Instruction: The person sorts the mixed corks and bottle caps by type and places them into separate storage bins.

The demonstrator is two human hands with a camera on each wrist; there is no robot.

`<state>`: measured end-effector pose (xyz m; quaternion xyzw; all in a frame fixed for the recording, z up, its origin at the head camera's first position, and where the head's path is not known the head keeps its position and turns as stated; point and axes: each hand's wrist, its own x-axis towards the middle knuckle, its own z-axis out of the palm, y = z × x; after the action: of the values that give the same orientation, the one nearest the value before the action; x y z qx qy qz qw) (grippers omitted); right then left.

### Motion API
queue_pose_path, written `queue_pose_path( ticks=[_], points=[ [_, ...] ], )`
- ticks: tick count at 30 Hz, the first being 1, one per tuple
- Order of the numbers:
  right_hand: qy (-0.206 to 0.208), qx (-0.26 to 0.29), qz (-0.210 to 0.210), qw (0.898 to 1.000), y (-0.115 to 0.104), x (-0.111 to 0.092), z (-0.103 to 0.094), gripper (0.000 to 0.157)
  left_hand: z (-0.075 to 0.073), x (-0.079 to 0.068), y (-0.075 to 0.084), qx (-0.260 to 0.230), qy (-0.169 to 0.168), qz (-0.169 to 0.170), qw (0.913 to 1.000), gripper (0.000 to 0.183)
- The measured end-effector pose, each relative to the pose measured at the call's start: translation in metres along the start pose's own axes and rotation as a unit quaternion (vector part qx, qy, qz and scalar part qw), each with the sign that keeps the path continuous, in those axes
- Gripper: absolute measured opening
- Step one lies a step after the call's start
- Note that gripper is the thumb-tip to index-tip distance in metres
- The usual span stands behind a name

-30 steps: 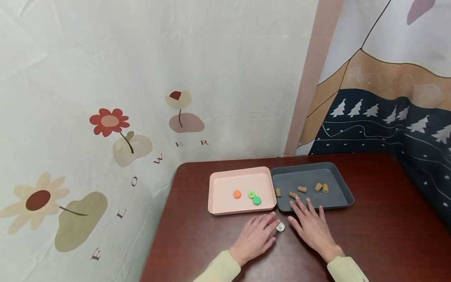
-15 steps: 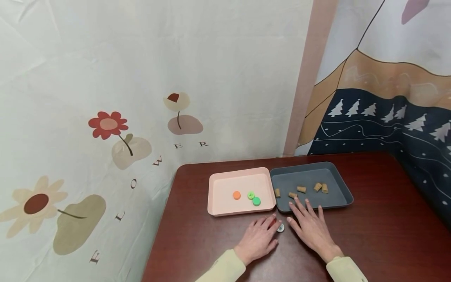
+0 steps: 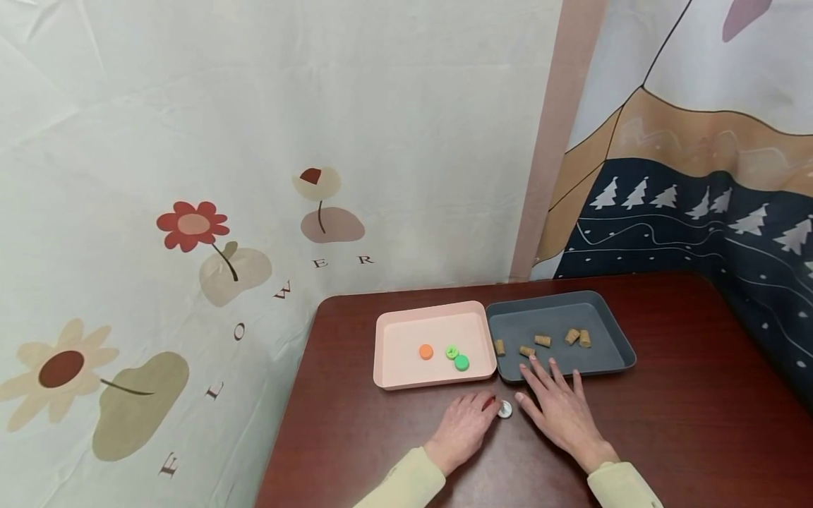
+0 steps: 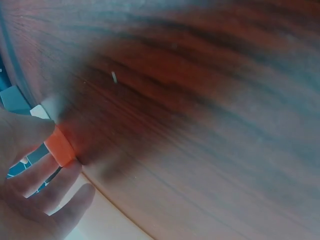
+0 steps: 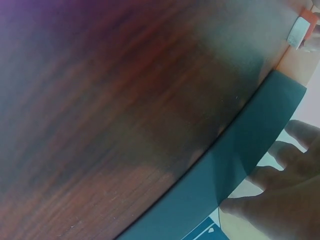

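My left hand (image 3: 460, 432) pinches a red bottle cap (image 4: 61, 147) between thumb and fingers, low over the table in front of the pink tray (image 3: 406, 328). A white round cap (image 3: 504, 409) sits just right of those fingertips; in the right wrist view the white cap (image 5: 298, 32) stands right against the red one. My right hand (image 3: 564, 413) is spread with straight fingers, its fingertips over the front rim of the dark grey tray (image 3: 524, 317). Several corks (image 3: 542, 341) lie in that tray, one close to the right fingertips.
The pink tray holds an orange cap (image 3: 426, 352), a light green cap (image 3: 452, 351) and a darker green cap (image 3: 461, 363). Both trays stand side by side on the dark red-brown table (image 3: 686, 395). A printed cloth (image 3: 432, 141) hangs behind the table's back edge.
My left fingers have drawn in around the red cap, moving slightly back and exposing more of the white cap. The right hand stays in nearly the same place.
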<state>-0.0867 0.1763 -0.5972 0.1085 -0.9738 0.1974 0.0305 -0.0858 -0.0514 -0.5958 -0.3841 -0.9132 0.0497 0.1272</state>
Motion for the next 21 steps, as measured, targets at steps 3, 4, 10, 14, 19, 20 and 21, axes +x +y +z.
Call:
queue_pose_path(
  ticks=[3, 4, 10, 14, 19, 20, 21],
  points=[
    [0.0, 0.001, -0.001, 1.0, -0.0007, -0.0004, -0.0005, 0.066, 0.0016, -0.0001, -0.001, 0.003, 0.004, -0.002, 1.0, 0.031],
    [0.0, 0.001, 0.0, 1.0, -0.0008, -0.0004, -0.0007, 0.066, 0.002, 0.0, -0.0014, 0.003, 0.005, -0.002, 1.0, 0.031],
    [-0.005, 0.003, 0.001, 1.0, -0.0013, -0.0006, -0.0008, 0.067, 0.0005, -0.0007, -0.0043, -0.008, 0.011, -0.005, 0.9999, 0.028],
    [-0.005, 0.0, 0.001, 1.0, -0.0013, -0.0002, -0.0005, 0.068, 0.0004, -0.0018, -0.0054, -0.016, 0.018, -0.009, 0.9997, 0.026],
    [-0.006, 0.001, 0.002, 1.0, -0.0018, 0.0, -0.0013, 0.068, -0.001, -0.004, -0.0059, -0.023, 0.031, -0.016, 0.9991, 0.019],
    [-0.006, 0.002, 0.003, 1.0, -0.0021, 0.0001, -0.0016, 0.068, -0.0014, -0.0045, -0.0059, -0.024, 0.033, -0.018, 0.999, 0.018],
    [-0.006, 0.003, 0.003, 1.0, -0.0024, 0.0002, -0.0019, 0.069, -0.0017, -0.0051, -0.0059, -0.024, 0.035, -0.02, 0.9989, 0.017]
  ],
)
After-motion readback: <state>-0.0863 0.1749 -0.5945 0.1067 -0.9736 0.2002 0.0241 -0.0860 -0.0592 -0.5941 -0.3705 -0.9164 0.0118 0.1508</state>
